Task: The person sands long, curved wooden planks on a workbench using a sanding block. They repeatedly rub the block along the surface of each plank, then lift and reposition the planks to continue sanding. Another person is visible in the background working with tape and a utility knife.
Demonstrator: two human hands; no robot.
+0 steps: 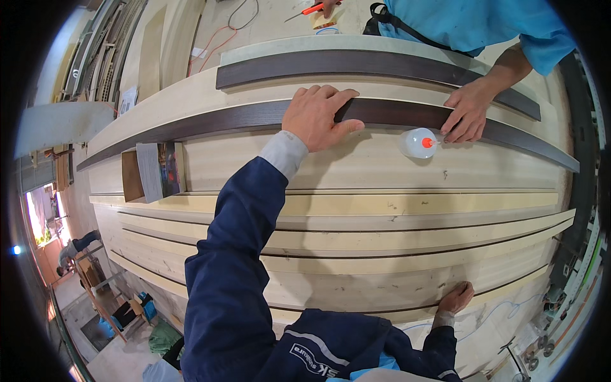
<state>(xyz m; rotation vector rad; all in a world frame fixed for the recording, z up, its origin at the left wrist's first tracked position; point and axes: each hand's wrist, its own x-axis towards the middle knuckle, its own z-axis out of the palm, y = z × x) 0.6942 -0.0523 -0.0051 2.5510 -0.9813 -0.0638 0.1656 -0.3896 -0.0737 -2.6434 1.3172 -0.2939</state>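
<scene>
My left hand [316, 119] reaches far across the table and grips a long dark wood-grain strip [216, 125], its fingers over the far side and the thumb on the near side. At the lower right, my right hand [457, 297] rests by a pale strip [503, 291] near the table's front edge. Its fingers look curled, and what lies under them is hidden. To the right of my left hand, a translucent squeeze bottle [417, 144] with a red tip stands against the dark strip. A co-worker's hand [466, 111] touches that strip beside the bottle.
Another dark strip [280, 69] lies farther back. Several pale strips [407, 204] run across the near half of the table. An open box [132, 176] with a grey stack sits at left. Across the table, the co-worker's other hand [330, 6] holds a red-handled pointed tool [312, 9].
</scene>
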